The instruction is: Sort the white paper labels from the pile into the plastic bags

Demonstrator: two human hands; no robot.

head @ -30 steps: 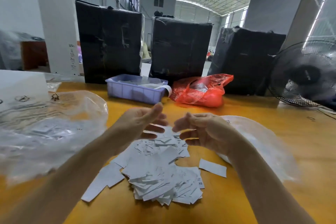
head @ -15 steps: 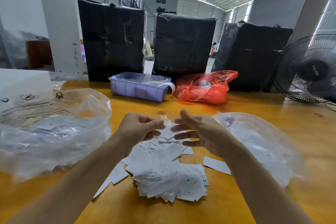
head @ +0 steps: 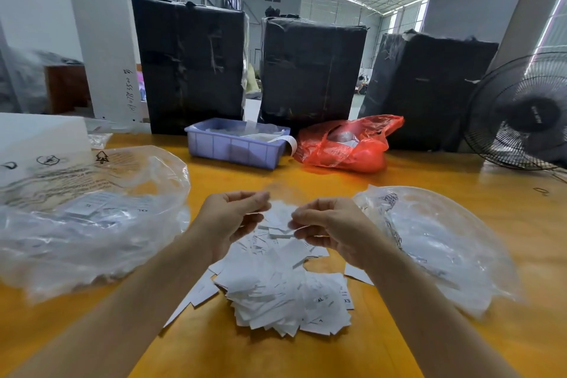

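Observation:
A pile of white paper labels (head: 285, 294) lies on the yellow table (head: 429, 175), close to me. Some of its labels show size prints such as XS. My left hand (head: 236, 218) and my right hand (head: 328, 227) hover over the pile's far end, fingers curled. Each pinches a white label at its fingertips, and the paper between the hands is blurred. A clear plastic bag (head: 86, 224) with labels inside lies to the left. A second clear plastic bag (head: 445, 242) lies to the right.
At the back of the table stand a blue plastic tray (head: 236, 147), a red plastic bag (head: 343, 147) and three black-wrapped boxes (head: 313, 70). A black fan (head: 521, 113) is at the far right. A white box (head: 36, 135) sits at the far left.
Both hands went from open, spread fingers to curled fingers and came down closer to the pile. Labels are now pinched at their fingertips.

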